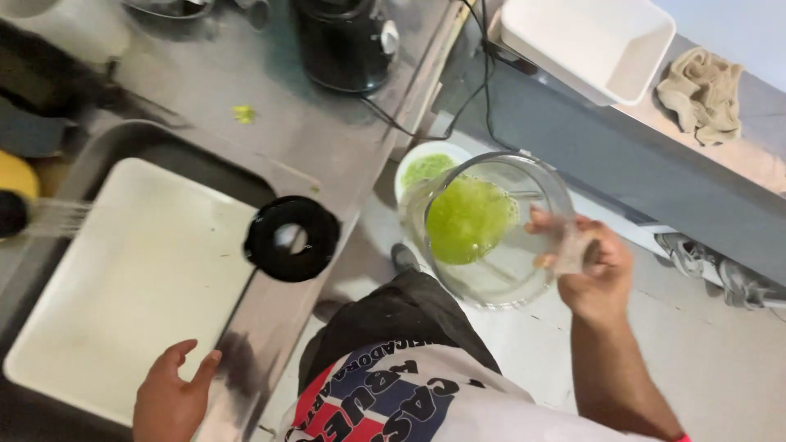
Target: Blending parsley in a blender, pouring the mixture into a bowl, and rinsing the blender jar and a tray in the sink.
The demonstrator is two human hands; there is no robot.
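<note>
Gripping a jar [491, 233] of green pulp, the right hand [594, 274] has its fingers curled around the handle. The left hand [170, 397] rests on a white tray [123, 286], fingers loosely together; a black ring [291, 238] lies nearby.

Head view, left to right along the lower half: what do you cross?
Left hand → white tray in the sink → black ring lid → clear jug of green pulp → right hand holding the jug.

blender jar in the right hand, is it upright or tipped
Tipped. The clear blender jar in the right hand leans so its open mouth faces the camera, with green pulp clinging to the inside.
</note>
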